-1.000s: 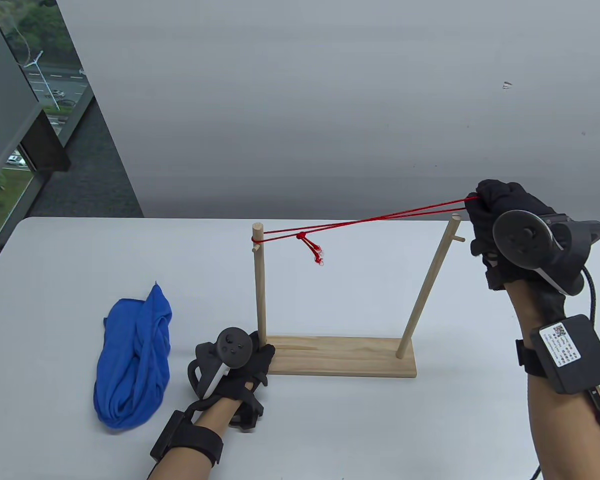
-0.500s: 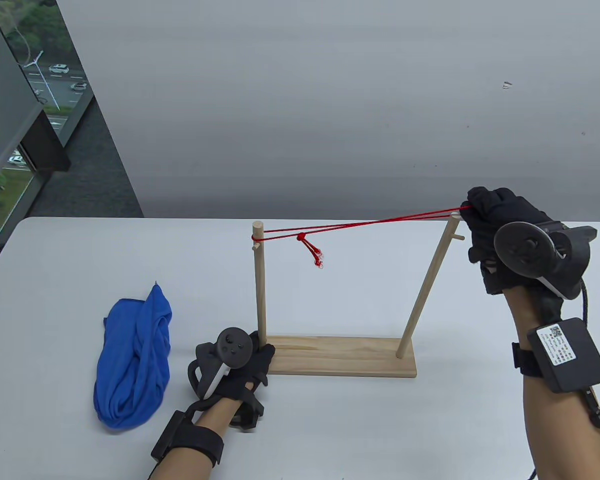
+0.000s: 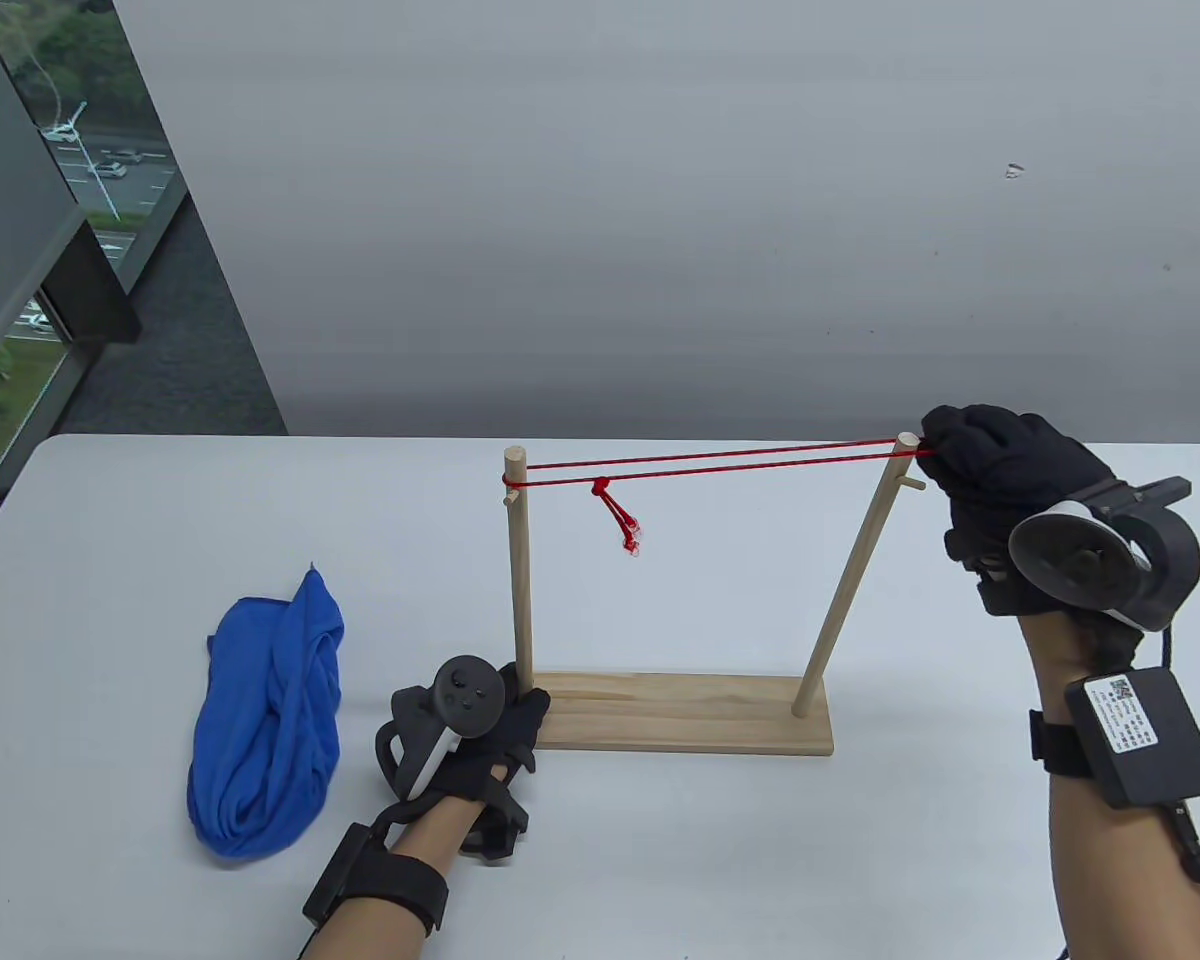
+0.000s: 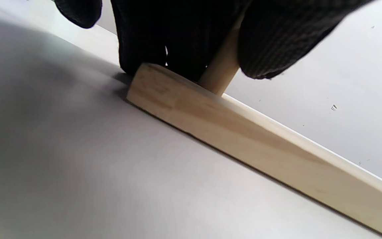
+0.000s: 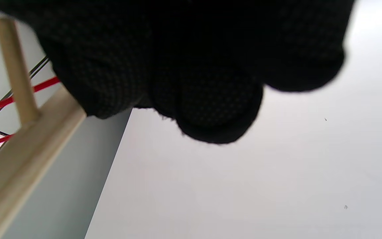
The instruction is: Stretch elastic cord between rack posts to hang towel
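Observation:
A wooden rack stands on the table with a flat base, a left post and a leaning right post. A red elastic cord is looped on the left post's top and runs taut as two strands to the right post's top. My right hand grips the cord's end there, fingers curled; the cord shows beside the fingers. My left hand holds the left post's foot, fingers on both sides, by the base. A blue towel lies crumpled at left.
A knot with loose red tails hangs from the cord near the left post. A small peg sticks out near the right post's top. The table's far edge meets a grey wall; a window is at far left.
My right hand has moved down and slightly left with the cord's end, from above the right post to its top. The cord now runs almost level. The left hand has not moved.

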Available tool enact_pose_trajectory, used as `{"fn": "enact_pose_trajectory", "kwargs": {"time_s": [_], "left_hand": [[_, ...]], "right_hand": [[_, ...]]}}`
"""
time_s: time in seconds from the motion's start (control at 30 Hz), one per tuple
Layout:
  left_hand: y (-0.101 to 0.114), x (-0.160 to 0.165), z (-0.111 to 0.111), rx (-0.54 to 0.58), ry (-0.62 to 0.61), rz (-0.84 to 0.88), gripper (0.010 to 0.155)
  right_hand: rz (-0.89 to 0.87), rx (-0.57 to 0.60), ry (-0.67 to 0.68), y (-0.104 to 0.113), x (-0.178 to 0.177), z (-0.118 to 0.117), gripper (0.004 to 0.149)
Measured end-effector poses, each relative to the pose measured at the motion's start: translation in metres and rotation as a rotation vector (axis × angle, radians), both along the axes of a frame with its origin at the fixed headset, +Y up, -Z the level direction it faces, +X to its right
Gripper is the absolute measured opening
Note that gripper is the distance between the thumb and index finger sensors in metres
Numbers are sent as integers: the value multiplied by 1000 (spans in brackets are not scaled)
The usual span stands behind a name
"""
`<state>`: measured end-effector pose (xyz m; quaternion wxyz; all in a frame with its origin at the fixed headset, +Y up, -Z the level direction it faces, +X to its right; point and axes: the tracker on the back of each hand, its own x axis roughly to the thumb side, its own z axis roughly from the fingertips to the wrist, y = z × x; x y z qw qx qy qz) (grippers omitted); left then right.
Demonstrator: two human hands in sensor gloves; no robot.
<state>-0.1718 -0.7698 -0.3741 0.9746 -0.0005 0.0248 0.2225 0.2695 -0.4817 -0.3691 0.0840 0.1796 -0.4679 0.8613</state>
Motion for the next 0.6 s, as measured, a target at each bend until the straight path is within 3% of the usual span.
{"fn": "enact_pose_trajectory", "kwargs": {"time_s": [0.6], "left_hand": [[0, -1, 0, -10, 6, 5, 51]], "right_hand": [[24, 24, 43, -17, -22, 5, 38]]}}
